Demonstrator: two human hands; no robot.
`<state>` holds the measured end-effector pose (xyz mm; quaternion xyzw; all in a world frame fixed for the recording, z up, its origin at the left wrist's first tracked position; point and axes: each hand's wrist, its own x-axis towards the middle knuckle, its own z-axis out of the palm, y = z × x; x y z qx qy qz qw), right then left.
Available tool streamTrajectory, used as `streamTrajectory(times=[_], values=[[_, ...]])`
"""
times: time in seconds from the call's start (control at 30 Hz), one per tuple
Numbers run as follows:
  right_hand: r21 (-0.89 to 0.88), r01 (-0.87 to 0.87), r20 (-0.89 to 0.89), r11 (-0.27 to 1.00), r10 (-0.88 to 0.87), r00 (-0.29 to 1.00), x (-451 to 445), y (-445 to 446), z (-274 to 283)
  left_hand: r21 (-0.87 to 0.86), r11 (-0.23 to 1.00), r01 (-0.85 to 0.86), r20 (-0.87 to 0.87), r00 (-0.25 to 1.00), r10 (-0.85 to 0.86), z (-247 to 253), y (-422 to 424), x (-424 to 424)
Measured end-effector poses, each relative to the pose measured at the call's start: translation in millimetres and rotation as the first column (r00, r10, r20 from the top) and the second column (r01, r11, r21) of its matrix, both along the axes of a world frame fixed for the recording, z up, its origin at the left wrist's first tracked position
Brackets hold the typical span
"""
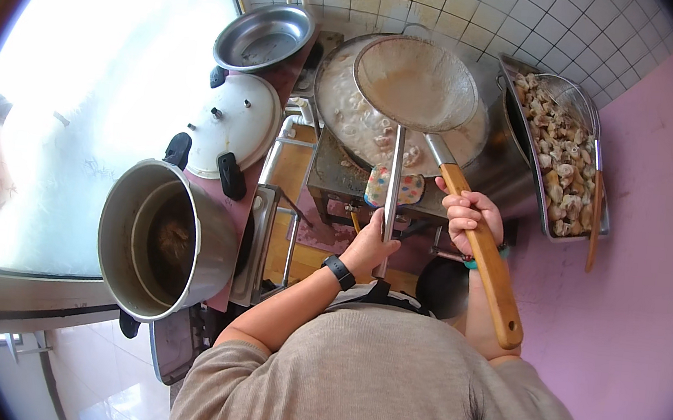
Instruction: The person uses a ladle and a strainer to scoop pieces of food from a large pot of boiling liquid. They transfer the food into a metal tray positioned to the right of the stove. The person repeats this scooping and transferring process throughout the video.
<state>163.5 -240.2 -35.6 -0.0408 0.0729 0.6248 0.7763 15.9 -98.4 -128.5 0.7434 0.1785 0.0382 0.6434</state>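
My left hand (372, 246) grips the long metal handle (396, 173) of a utensil whose head is hidden behind the strainer. My right hand (472, 219) is closed around a wooden handle (489, 275) with a metal neck, which points up towards the strainer. The round fine-mesh strainer (417, 86) is over a large wok (343, 143) of bubbling, pale, foamy liquid (348, 100) with pieces of food in it. A spotted cloth pad (379, 185) lies at the wok's near edge, behind the metal handle. How the handles join the strainer is partly hidden.
To the right, a metal tray (604, 223) of meat pieces (562, 166) bears a wire skimmer (598, 124), beside a tall metal pot (505, 160). At the left are a steel basin (264, 36), a pressure-cooker lid (235, 119) and a deep open pot (216, 246). A tiled wall stands behind.
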Motion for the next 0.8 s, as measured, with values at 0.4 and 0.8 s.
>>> streamTrajectory(times=[0.4,0.8], values=[[-0.124,-0.003,0.03,0.992,0.007,1.0,-6.5,3.0,-22.0,-0.425,0.904,0.033,-0.015,0.999,-0.044,-11.9,-0.1,1.3],[-0.033,-0.058,-0.078,0.998,0.055,0.995,-15.7,3.2,-14.8,-0.307,0.952,0.014,-0.034,0.999,-0.026,-5.6,-2.7,-12.1]])
